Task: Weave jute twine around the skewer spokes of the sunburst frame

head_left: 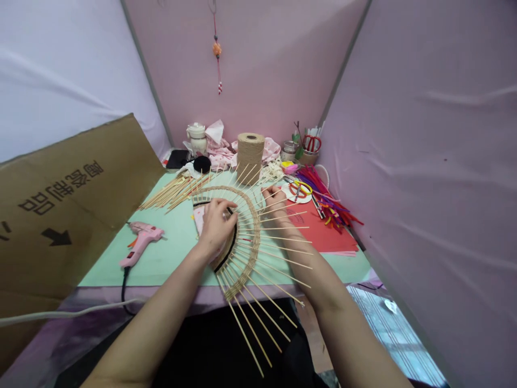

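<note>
Splayed skewer fan (246, 253) over table's near edge, left hand (216, 223) flat on it, right hand (274, 196) pinching twine.

Glue gun (141, 243) left of stick fan (246, 237), twine spool (250, 151) behind.

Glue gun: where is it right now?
In the head view, the pink glue gun lies on the green mat, on the left, apart from the left hand, beside the cardboard sheet.
</note>
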`<state>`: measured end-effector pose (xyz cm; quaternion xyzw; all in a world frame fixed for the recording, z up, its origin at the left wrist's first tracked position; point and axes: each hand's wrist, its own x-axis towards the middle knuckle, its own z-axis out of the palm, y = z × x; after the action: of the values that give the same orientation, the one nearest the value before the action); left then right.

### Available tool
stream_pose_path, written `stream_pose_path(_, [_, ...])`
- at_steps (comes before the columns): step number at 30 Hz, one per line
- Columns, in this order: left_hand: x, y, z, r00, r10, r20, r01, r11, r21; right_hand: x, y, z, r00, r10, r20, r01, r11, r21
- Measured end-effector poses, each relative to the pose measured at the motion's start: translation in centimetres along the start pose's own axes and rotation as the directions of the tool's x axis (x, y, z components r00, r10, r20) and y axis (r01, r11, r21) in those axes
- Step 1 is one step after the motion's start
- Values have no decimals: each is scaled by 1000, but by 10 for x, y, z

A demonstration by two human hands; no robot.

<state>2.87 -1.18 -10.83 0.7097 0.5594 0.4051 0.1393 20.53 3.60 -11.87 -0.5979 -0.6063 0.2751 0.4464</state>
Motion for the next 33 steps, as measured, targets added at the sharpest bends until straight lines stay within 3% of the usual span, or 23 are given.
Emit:
stream_pose_path(5, [8, 20, 16, 984, 116, 135, -116, 993, -7, 23, 22, 1, 990, 81, -119, -75, 996, 57])
stream_pose_path(10, [13, 27, 26, 977, 154, 145, -158, 987, 15, 26, 30, 0, 988, 112, -111, -102, 990, 95])
stream_pose_path(19, [10, 39, 26, 964, 211, 163, -237, 958, 163, 29, 36, 5, 987, 87, -137, -64, 985, 162])
stream_pose_path(27, [11, 64, 23, 965, 100, 243, -194, 894, 403, 31, 37, 5, 973, 0, -230, 48, 978, 203])
stream_pose_path(33, [18, 66, 26, 924, -4, 383, -177, 883, 435, 29, 37, -9, 970, -61, -235, 114, 969, 218])
